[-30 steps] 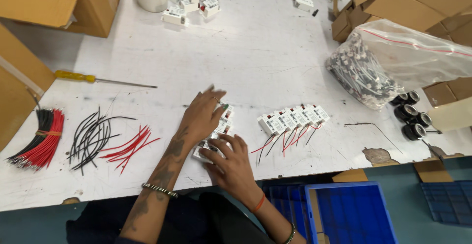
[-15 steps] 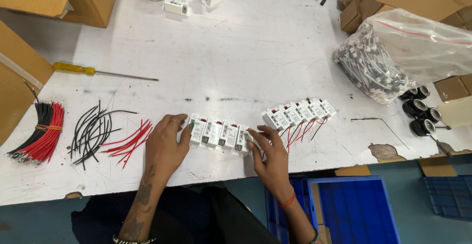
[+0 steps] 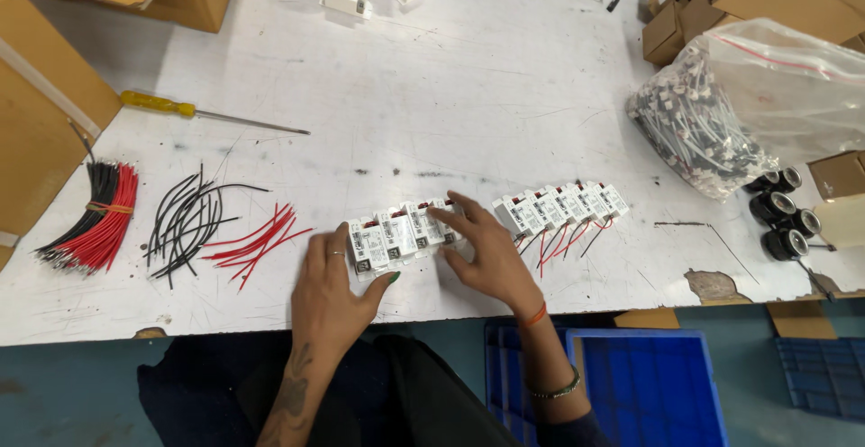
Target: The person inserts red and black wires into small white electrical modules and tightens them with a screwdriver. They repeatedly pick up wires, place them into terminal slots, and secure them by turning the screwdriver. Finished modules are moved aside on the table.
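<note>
Since the earlier frame both hands have slid inward along the row of white modules (image 3: 401,233) near the front edge of the bench (image 3: 505,95), which is now bracketed more tightly. From left to right: one bound red-and-black wire bundle (image 3: 95,217), loose black wires (image 3: 185,222), loose red wires (image 3: 257,241), then the left hand (image 3: 333,289), grip wide and flat against the row's left end. The right hand (image 3: 487,249), fingers spread and holding nothing, rests on the row's right end; the row shows about four modules, followed by a second row of five modules (image 3: 563,206).
</note>
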Tool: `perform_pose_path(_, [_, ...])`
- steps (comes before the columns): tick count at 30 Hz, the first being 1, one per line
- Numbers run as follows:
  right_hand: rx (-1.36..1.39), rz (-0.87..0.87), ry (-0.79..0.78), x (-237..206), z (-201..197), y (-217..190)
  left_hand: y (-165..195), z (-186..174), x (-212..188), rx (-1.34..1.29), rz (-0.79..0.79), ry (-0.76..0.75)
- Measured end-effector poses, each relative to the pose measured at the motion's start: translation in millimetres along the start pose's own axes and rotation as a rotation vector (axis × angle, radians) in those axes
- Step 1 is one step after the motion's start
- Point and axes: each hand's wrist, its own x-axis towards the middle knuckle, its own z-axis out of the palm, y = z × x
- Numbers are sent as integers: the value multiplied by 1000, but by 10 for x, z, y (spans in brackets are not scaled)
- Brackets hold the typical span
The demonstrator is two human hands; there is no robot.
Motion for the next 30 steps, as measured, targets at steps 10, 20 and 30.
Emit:
perform_pose_path(10, [-16, -182, -99, 236, 148, -7, -129, 293, 396, 134, 445, 10])
perform_pose_path(20, [46, -218, -42, 152, 169, -1, -162, 267, 379, -19, 379, -6])
perform_pose_path(30, [310, -11, 205, 138, 270, 177, -129, 62, 300, -320, 268, 41])
